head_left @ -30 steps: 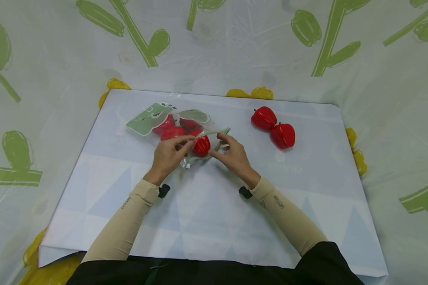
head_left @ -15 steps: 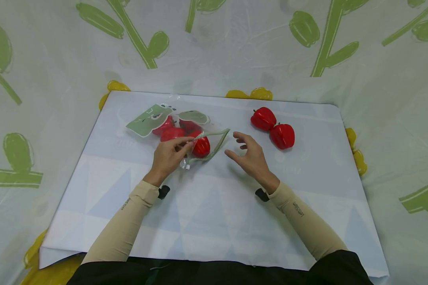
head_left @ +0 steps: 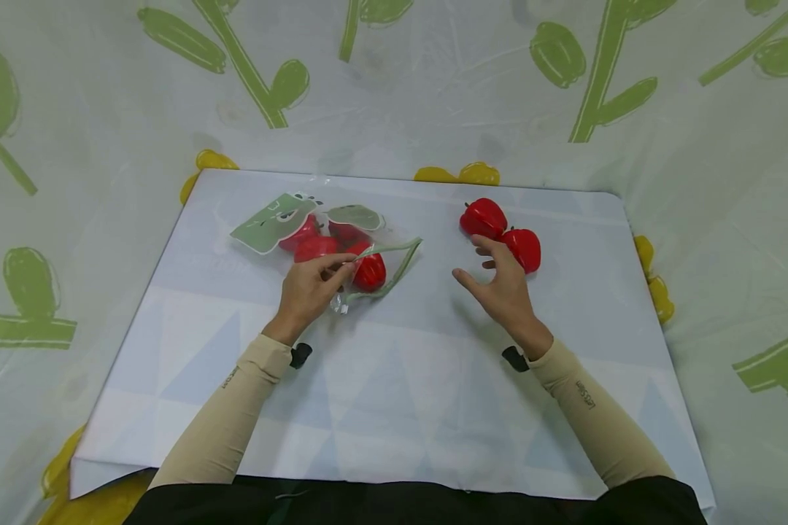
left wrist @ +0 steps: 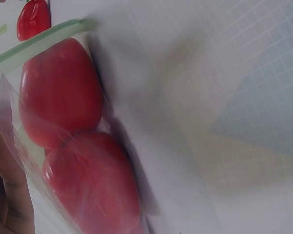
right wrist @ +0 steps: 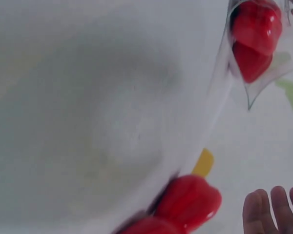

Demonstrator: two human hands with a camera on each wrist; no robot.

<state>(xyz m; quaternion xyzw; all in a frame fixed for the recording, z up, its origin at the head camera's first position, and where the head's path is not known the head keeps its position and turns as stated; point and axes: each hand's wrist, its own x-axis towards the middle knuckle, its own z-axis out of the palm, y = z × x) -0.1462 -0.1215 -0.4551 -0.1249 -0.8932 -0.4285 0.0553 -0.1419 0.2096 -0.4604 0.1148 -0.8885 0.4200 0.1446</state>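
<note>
A clear zip bag (head_left: 399, 271) with a green-edged mouth and green print (head_left: 272, 224) lies left of the table's middle, holding several red bell peppers (head_left: 371, 273). Its mouth gapes to the right. My left hand (head_left: 307, 293) pinches the near part of that mouth between thumb and fingers. In the left wrist view, two bagged peppers (left wrist: 63, 92) show through the film beside my fingers (left wrist: 12, 180). My right hand (head_left: 502, 292) holds nothing, thumb and fingers spread apart, just in front of two loose peppers (head_left: 483, 218) (head_left: 522, 249) and partly overlapping one in the head view.
A pale cloth with blue triangles covers the table (head_left: 394, 408). Behind its back edge hangs a sheet printed with green plants (head_left: 558, 55). Yellow flower shapes (head_left: 478, 173) show past the table's edges.
My right hand has let go of the bag's mouth and moved right to the loose peppers. My left hand keeps its hold, and the bag stays put with its mouth open.
</note>
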